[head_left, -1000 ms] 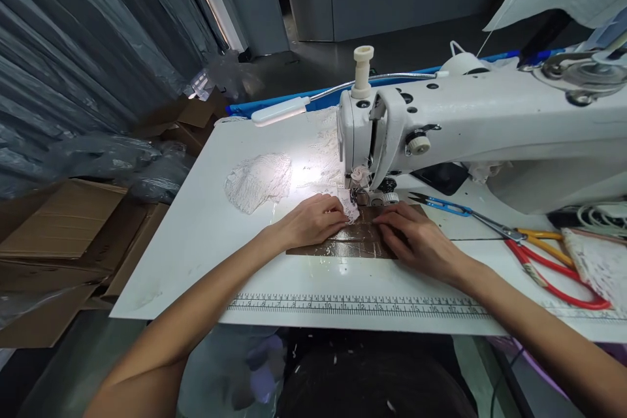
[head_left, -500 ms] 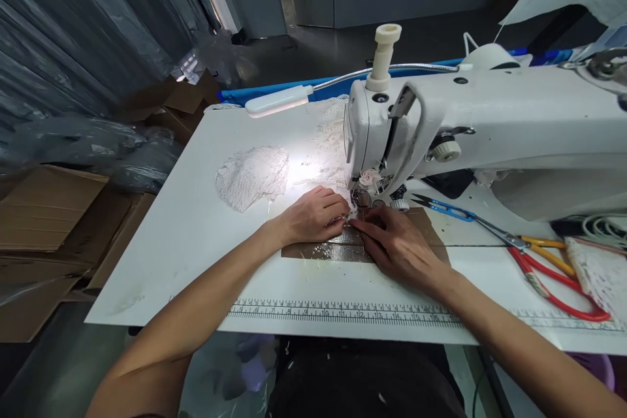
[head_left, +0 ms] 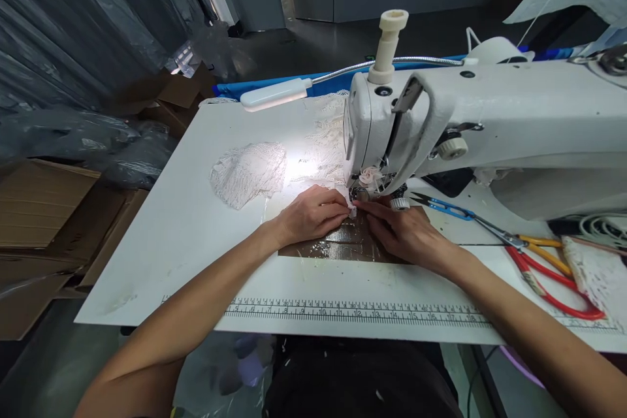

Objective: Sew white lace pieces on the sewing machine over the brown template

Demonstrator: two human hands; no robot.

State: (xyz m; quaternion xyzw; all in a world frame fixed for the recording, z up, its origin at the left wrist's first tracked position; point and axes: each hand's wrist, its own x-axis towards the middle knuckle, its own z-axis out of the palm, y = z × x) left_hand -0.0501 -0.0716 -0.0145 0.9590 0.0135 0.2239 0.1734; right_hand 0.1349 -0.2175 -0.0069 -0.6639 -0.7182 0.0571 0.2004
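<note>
A white sewing machine [head_left: 470, 111] stands on the table, its needle area just beyond my hands. My left hand [head_left: 316, 214] is closed at the fingertips on a small piece of white lace fabric [head_left: 353, 211] beside the presser foot. From the other side my right hand [head_left: 399, 228] reaches in, its index finger stretched to the edge of that fabric and the other fingers curled below. Both hands rest over a brown taped patch [head_left: 337, 249] dotted with thread bits. More white lace [head_left: 326, 144] lies behind the needle, brightly lit.
A separate lace piece [head_left: 249, 173] lies to the left. Blue snips [head_left: 445, 208] and red-handled scissors [head_left: 553, 284] lie at right. A lamp [head_left: 275, 94] hangs over the table. A ruler strip [head_left: 343, 313] runs along the front edge. Cardboard boxes [head_left: 44, 202] stand left of the table.
My right hand has shifted slightly right, its index finger straighter and its other fingers drawn back from the fabric. My left hand stays near the presser foot. The view has tilted a little.
</note>
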